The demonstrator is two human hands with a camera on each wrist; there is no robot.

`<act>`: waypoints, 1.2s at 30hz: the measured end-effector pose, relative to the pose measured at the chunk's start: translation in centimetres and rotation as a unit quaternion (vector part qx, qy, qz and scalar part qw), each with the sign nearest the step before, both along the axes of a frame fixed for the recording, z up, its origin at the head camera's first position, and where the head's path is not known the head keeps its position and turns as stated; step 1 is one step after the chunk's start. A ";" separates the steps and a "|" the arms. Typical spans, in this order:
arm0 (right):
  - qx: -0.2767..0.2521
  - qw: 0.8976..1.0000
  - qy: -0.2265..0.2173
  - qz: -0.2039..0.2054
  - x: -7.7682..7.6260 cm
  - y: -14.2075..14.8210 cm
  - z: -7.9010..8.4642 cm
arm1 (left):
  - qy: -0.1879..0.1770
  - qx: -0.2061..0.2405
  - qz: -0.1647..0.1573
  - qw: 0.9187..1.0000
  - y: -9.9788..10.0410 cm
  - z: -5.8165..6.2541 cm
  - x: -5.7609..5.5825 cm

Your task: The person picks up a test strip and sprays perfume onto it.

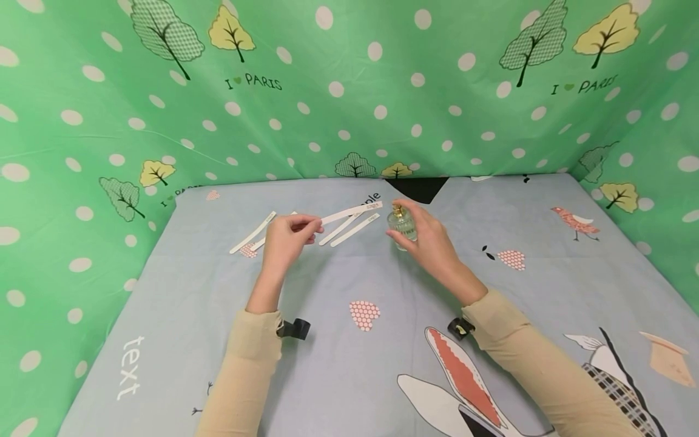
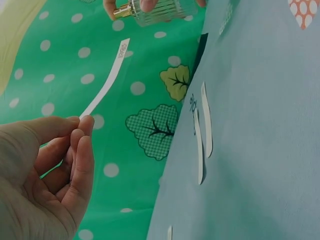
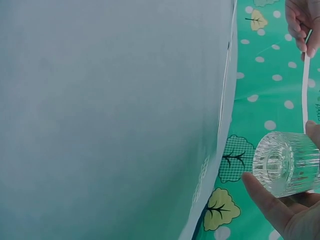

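Note:
Between thumb and fingertips my left hand (image 1: 289,238) pinches one end of a white paper test strip (image 1: 349,212), its printed end pointing toward the bottle. My right hand (image 1: 431,238) grips a clear glass perfume bottle (image 1: 402,223) with a gold spray neck, a finger at its top. In the left wrist view the strip (image 2: 107,85) bends slightly, and the bottle (image 2: 162,11) is apart from its tip. The right wrist view shows the ribbed glass base of the bottle (image 3: 280,162). Below the hands, further paper strips (image 1: 355,230) lie on the cloth.
More white strips (image 1: 253,233) lie left of the left hand, partly hidden by it. A blue-grey printed cloth (image 1: 338,364) covers the table. Behind it hangs a green dotted curtain (image 1: 306,109). Black wrist-camera mounts (image 1: 295,329) sit by both sleeves.

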State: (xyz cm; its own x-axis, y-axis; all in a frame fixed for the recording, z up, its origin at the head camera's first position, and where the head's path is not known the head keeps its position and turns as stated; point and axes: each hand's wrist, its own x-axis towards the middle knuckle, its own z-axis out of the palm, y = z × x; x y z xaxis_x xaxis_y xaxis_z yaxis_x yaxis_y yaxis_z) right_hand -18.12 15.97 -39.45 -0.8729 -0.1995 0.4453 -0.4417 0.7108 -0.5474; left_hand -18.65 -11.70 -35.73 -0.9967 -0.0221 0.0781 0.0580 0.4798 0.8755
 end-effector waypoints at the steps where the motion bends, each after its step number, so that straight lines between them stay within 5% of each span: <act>1: 0.000 1.000 0.000 0.001 0.0 0.0 0.0 | -0.001 0.000 0.001 1.000 -0.1 0.0 0.0; 36: -0.001 1.000 0.004 0.006 -0.1 0.0 -0.2 | -0.006 -0.007 0.030 1.000 -1.0 -0.9 -0.4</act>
State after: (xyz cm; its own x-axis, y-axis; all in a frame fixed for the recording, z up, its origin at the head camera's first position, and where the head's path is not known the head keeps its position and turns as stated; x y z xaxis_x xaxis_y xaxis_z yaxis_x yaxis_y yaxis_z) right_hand -18.21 15.99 -39.67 -0.8670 -0.2088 0.4524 -0.4541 0.7050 -0.5448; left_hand -19.09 -12.67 -36.63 -0.9946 -0.0801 0.0662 0.0180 0.4941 0.8692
